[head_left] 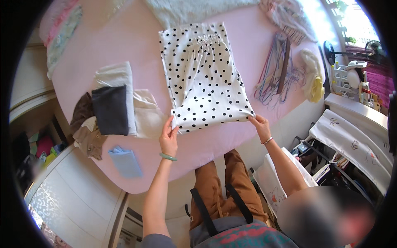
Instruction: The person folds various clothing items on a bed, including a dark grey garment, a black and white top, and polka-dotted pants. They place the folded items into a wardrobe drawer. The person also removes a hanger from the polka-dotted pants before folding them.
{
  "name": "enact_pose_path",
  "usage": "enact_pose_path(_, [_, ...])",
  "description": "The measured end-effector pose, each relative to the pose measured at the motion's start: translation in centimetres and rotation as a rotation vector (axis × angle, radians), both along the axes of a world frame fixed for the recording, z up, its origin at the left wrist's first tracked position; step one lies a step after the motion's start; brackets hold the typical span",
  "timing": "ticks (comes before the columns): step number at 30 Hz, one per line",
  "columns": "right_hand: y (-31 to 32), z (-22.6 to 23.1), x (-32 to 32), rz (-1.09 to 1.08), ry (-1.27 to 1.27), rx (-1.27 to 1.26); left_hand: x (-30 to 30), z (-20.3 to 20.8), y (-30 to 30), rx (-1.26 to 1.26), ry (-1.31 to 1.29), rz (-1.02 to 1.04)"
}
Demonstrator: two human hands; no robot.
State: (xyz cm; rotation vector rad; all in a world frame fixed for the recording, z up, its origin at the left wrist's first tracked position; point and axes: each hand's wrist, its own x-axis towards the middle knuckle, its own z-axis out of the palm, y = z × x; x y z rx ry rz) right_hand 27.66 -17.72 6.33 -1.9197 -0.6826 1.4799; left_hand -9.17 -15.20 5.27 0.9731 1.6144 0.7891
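A white garment with black dots (206, 78) lies on the pink bed sheet (144, 41), its gathered band toward the far end. Whether it is a skirt, a dress or trousers I cannot tell. My left hand (168, 138), with a green bangle on the wrist, pinches its near left corner. The near right corner is pinched by my right hand (260, 127), which has a bracelet on the wrist. Between my hands the near edge is stretched out, close to the bed's front edge.
Folded clothes (111, 107) in dark grey, white, cream and brown lie left, beside a light blue folded cloth (124, 161). Right are a tangle of hangers (275, 74) and a yellow-white cloth (312, 76). A fluffy white cover (194, 10) lies at the back. A cloth-covered rack (351, 140) stands at right.
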Motion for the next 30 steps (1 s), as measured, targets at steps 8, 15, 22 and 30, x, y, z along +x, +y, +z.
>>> enact_pose_path(8, [-11.0,-7.4,1.7,0.051,-0.028,-0.315,0.5,-6.3,-13.5,-0.201,0.234,-0.175])
enact_pose_path(15, [-7.5,-5.2,3.1,0.261,-0.541,-0.098,1.7,-4.6,-11.2,-0.084,0.415,-0.061])
enact_pose_path(22, [13.4,-4.5,-3.9,0.474,-0.601,0.372,6.9,-6.7,7.7,0.115,0.209,-0.058])
enact_pose_path(30, [19.8,-6.3,-5.5,0.637,-0.773,0.461,7.9,-5.8,13.8,0.031,0.225,-0.153])
